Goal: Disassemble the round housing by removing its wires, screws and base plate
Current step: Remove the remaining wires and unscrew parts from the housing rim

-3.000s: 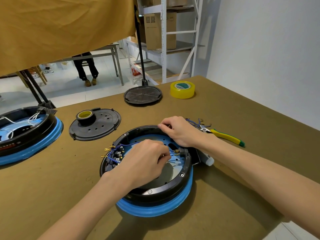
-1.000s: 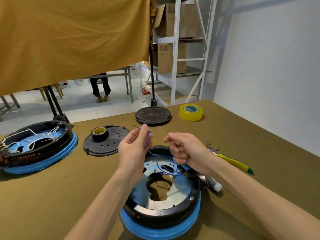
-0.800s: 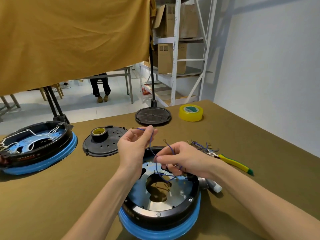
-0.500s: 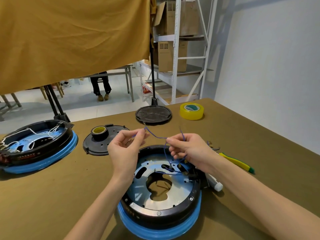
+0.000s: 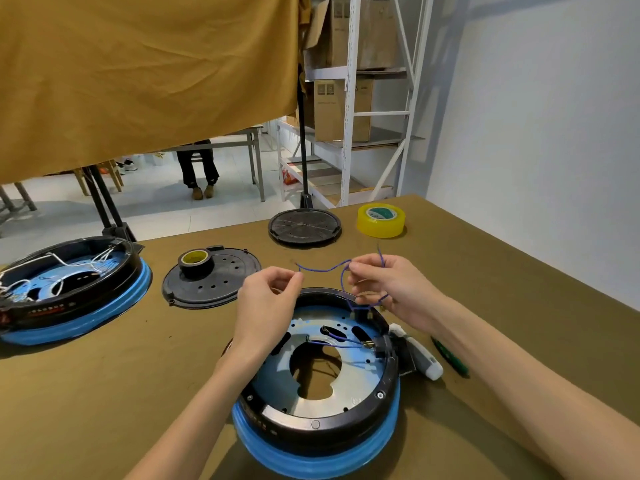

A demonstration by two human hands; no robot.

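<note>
The round housing (image 5: 318, 431), black with a blue band at its bottom, sits on the brown table in front of me. Inside it lies a silver base plate (image 5: 360, 386) with a large central hole. A thin blue wire (image 5: 323, 269) is stretched in the air above the housing's far rim. My left hand (image 5: 268, 303) pinches the wire's left end, and my right hand (image 5: 391, 289) pinches its right part, with loops hanging below the fingers. Another blue wire (image 5: 337, 342) still runs across the plate to a connector at the right rim.
A second housing (image 5: 69, 292) with white wires stands at the left. Two black round covers (image 5: 211, 277) (image 5: 304, 226), one carrying a dark tape roll (image 5: 194, 259), lie behind. A yellow tape roll (image 5: 381, 220) sits far right. A white tool (image 5: 420, 355) and a green-handled tool (image 5: 450, 358) lie right of the housing.
Three seconds ago both hands worked inside the housing among the wires. They have since lifted a blue wire clear and drawn apart, pulling it out between them.
</note>
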